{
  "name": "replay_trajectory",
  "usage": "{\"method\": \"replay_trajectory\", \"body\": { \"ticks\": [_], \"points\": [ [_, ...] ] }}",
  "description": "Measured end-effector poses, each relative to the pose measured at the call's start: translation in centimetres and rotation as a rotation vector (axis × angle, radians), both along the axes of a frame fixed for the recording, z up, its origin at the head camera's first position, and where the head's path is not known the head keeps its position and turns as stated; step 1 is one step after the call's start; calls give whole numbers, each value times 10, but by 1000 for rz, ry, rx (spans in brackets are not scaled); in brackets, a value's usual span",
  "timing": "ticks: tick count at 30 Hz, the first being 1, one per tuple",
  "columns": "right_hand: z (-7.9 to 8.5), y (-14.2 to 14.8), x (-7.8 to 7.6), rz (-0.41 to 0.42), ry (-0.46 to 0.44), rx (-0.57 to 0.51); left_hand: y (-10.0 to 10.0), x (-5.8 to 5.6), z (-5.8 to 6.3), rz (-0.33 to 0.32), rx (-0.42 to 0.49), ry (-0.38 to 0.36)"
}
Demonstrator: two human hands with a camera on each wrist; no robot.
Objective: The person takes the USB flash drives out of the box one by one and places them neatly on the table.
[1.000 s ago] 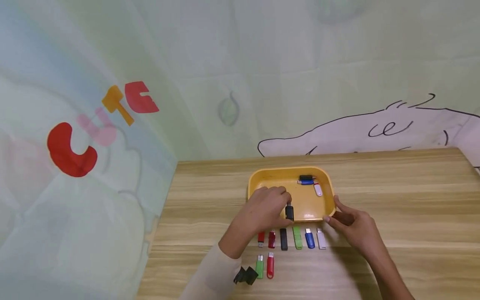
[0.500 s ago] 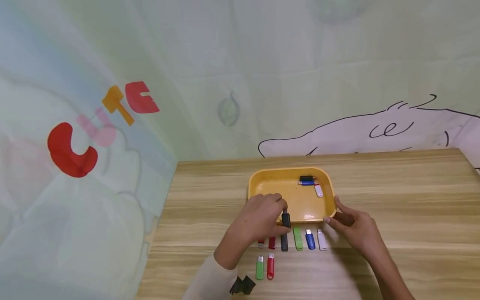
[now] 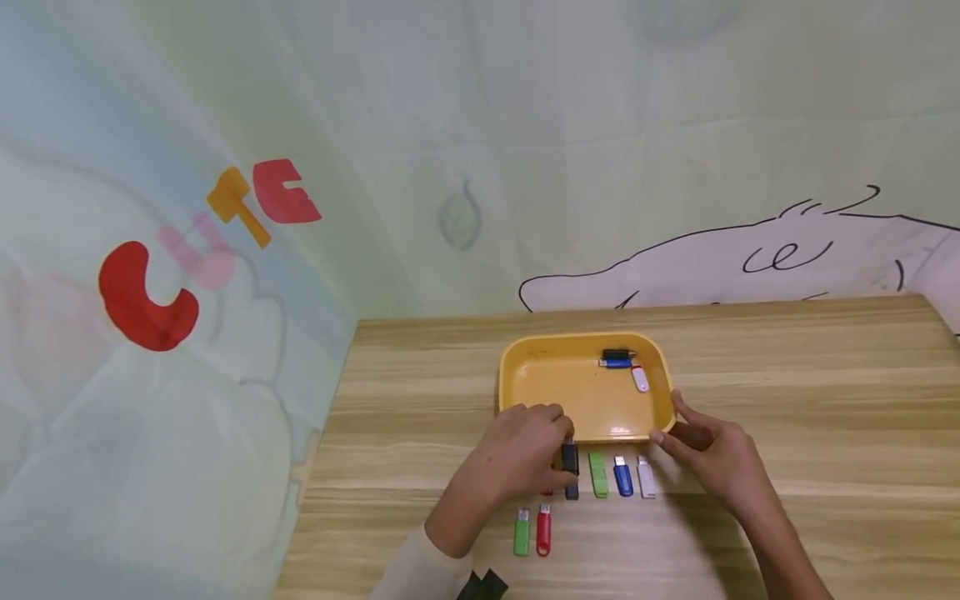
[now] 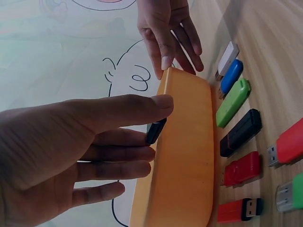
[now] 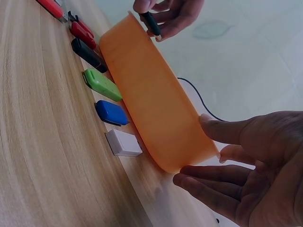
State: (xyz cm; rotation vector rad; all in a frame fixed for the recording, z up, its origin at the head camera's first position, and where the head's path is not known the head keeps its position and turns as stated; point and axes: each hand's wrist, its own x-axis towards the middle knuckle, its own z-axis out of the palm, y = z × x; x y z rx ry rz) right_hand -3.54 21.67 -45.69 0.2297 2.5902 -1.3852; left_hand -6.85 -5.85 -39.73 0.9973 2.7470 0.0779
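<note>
My left hand [image 3: 517, 450] pinches a black USB flash drive [image 4: 156, 130] between thumb and fingers, just above the near rim of a yellow-orange plastic tray [image 3: 558, 392]. From the head view, this drive overlaps a black flash drive [image 3: 572, 490] on the table. My right hand [image 3: 712, 458] grips the tray's near right corner, thumb at the rim and fingers along the side. Inside the tray's far right part lie a black drive [image 3: 616, 354], a blue drive [image 3: 617, 364] and a white drive [image 3: 640, 380].
In front of the tray, a row of drives includes a green one [image 3: 597, 475], a blue one [image 3: 623, 477], a white one [image 3: 647, 479] and red ones [image 4: 242, 169]. Nearer lie another green drive [image 3: 522, 533] and red drive [image 3: 543, 532]. A printed curtain [image 3: 405, 167] hangs behind the table.
My left hand has moved back and down from over the tray's interior to its near rim, carrying the black flash drive. The right hand stays at the tray corner.
</note>
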Motion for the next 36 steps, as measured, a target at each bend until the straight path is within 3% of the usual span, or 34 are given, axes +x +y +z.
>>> {"method": "replay_trajectory", "body": {
  "ticks": [5, 19, 36],
  "points": [
    [-1, 0, 0, 4, 6, -2, -3, 6, 0, -13, 10, 15],
    [-1, 1, 1, 0, -5, 0, -7, 19, -2, 2, -10, -34],
    [0, 0, 2, -3, 22, -4, -9, 35, -25, -40, -10, -56]
  ]
}}
